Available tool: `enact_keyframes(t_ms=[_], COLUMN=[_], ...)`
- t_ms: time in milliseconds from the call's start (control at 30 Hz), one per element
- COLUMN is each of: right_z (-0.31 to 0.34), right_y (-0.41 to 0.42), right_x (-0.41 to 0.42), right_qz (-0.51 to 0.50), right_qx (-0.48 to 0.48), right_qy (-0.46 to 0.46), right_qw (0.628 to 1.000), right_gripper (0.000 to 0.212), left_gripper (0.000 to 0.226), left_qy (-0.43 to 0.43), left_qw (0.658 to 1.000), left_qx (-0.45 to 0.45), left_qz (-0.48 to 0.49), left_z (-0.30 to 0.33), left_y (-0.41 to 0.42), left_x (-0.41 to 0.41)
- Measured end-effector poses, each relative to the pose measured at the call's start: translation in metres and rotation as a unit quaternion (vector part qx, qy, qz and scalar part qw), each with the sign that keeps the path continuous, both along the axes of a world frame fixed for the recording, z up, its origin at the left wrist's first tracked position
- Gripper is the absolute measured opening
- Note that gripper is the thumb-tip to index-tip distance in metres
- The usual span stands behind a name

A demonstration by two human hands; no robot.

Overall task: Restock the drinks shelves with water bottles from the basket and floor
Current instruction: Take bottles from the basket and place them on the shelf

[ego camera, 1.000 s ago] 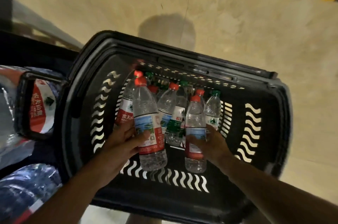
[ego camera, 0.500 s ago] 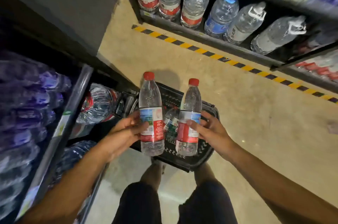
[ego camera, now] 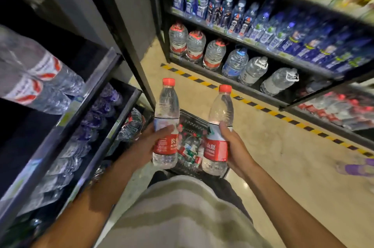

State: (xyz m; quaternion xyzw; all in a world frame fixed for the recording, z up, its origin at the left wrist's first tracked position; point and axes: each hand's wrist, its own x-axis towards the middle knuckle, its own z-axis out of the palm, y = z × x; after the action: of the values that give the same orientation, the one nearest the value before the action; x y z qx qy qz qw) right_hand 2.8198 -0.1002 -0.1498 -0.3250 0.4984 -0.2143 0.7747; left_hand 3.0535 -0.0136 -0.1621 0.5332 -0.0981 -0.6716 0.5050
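I've got one bottle per hand. L hand (ego camera: pixel 150 143) is wrapped round the label band of the left bottle (ego camera: pixel 167 124), thumb across the front; R hand (ego camera: pixel 235 147) is gripping the right bottle (ego camera: pixel 219 130) at the label too, fingers behind, thumb on the near side. Both bottles are upright, red caps toward 12 o'clock, the right one tipped a bit toward 1. They sit side by side, near but not touching, above the basket (ego camera: pixel 192 124), which is on the floor (ego camera: pixel 283 156) w/ more bottles inside.

What the next move turns on, as I judge it: which shelf. The left shelves (ego camera: pixel 95 94) run from 8 to 10 o'clock of my L hand, close by, stacked w/ wrapped water packs; the L hand is plainly the nearer one there. The far shelves (ego camera: pixel 253 49) lie at 12 to 2, across the hazard tape (ego camera: pixel 249 103), w/ big red-capped jugs (ego camera: pixel 195 45) on the bottom row and blue bottles above; the R hand is nearer those. Can't tell which row takes this size, blur's too heavy on the L side.

Long axis is vertical already, so I'd guess no re-grip is needed, just carry over and set base-first.
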Motion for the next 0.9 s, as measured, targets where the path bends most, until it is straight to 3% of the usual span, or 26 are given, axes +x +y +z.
enact_keyframes(t_ms=[100, 267, 500, 600, 733, 900], right_z=[0.008, 0.024, 0.028, 0.027, 0.033, 0.049], right_y=[0.002, -0.009, -0.016, -0.004, 0.029, 0.076], right_x=[0.0, -0.005, -0.009, -0.005, 0.01, 0.033], right_qz=[0.019, 0.084, 0.218, 0.275, 0.346, 0.439], right_qx=[-0.01, -0.026, -0.056, -0.058, -0.047, -0.105], right_qy=[-0.022, -0.059, -0.042, -0.047, -0.047, -0.051], right_qw=[1.0, 0.994, 0.973, 0.958, 0.936, 0.891], right_gripper=[0.079, 0.097, 0.084, 0.077, 0.068, 0.05], left_gripper=[0.043, 0.06, 0.072, 0.081, 0.06, 0.075], left_qy=[-0.012, -0.055, -0.077, -0.073, -0.099, -0.14], left_qw=[1.0, 0.996, 0.981, 0.966, 0.935, 0.88], left_qx=[-0.006, -0.037, -0.002, 0.012, 0.001, 0.033], left_qz=[0.024, 0.062, 0.18, 0.247, 0.342, 0.452], left_z=[0.011, 0.029, 0.045, 0.045, 0.056, 0.067], left_y=[0.01, 0.028, 0.079, 0.11, 0.156, 0.218], left_x=[-0.01, -0.03, -0.075, -0.098, -0.13, -0.155])
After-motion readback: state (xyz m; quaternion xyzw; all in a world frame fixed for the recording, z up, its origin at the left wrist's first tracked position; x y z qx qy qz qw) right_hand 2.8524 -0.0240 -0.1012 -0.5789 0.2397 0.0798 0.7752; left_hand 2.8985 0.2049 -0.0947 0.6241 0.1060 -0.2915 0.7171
